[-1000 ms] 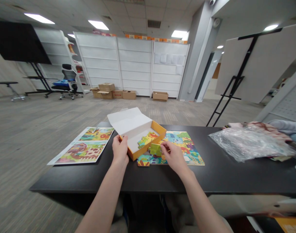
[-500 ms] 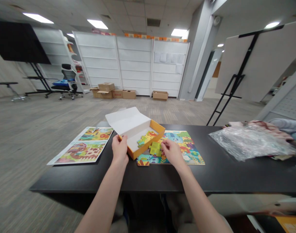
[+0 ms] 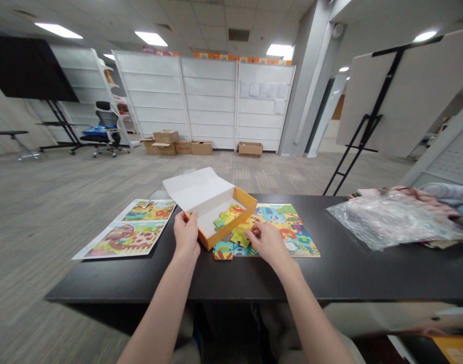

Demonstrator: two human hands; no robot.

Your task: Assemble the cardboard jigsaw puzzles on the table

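Observation:
My left hand (image 3: 186,233) is closed on the near left corner of an orange cardboard box (image 3: 228,230), with thumb inside the rim. The box is tilted, its white lid (image 3: 199,188) standing open, and several colourful puzzle pieces (image 3: 225,216) lie inside. Just right of the box, my right hand (image 3: 269,241) pinches a yellow-green puzzle piece (image 3: 239,236) by its right edge. Beneath both lies a bright animal puzzle (image 3: 297,232) on the table, partly hidden by the box and my right hand. A small orange and brown patch (image 3: 223,256) sticks out at its lower left corner.
A printed picture sheet (image 3: 134,233) with a clip lies left on the black table (image 3: 246,280). To the right, a clear plastic bag (image 3: 390,222) rests beside folded cloth (image 3: 417,199). Beyond the table stand an easel-like board (image 3: 402,96), cardboard boxes (image 3: 166,141) and white shelving (image 3: 210,101).
The yellow-green piece has turned and tilted in my right fingers, and my right hand has shifted slightly left and down. My left hand still holds the box in nearly the same place.

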